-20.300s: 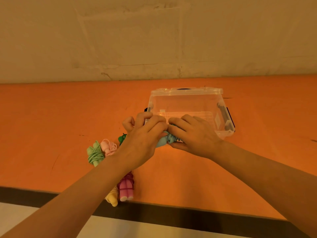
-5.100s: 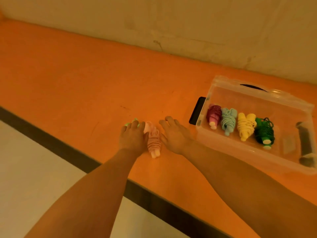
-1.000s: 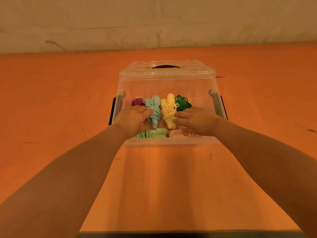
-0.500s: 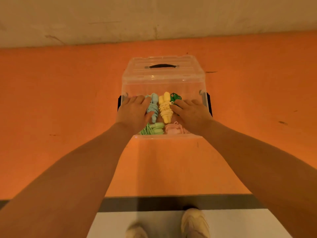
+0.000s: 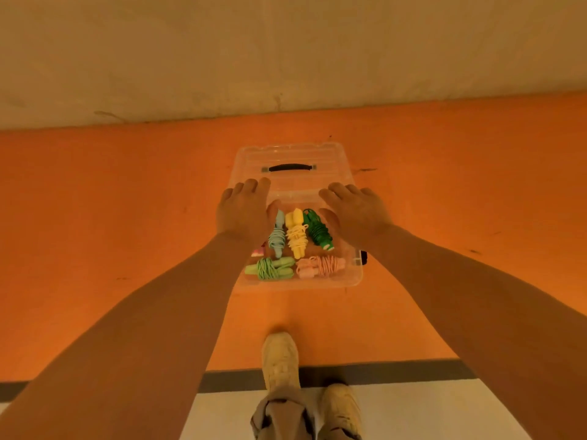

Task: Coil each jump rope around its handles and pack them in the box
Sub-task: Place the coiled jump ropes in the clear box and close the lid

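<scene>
As the clear lid lies over the far part of the clear box at the centre of the frame, your left hand and right hand lie flat on it with fingers straight, gripping nothing. Through the plastic you can see the coiled ropes already packed: a blue rope, a yellow rope and a dark green rope side by side, a light green rope and a pink rope lying crosswise nearer the lower edge of the box, and a sliver of a magenta rope showing beside your left forearm. No rope is visible loose on the orange surface, so the packing looks finished and the step in hand appears to be closing the lid. Whether the lid is fully seated cannot be told; the next move likely calls for even pressure at both sides and then snapping the dark latch at the right edge of the box; the left one is hidden by your arm. The lid's black handle lies just beyond your fingertips. At the bottom of the frame your pale shoes stand at the grey border strip, one on the orange surface, and the beige wall fills the top; nothing blocks the box.
</scene>
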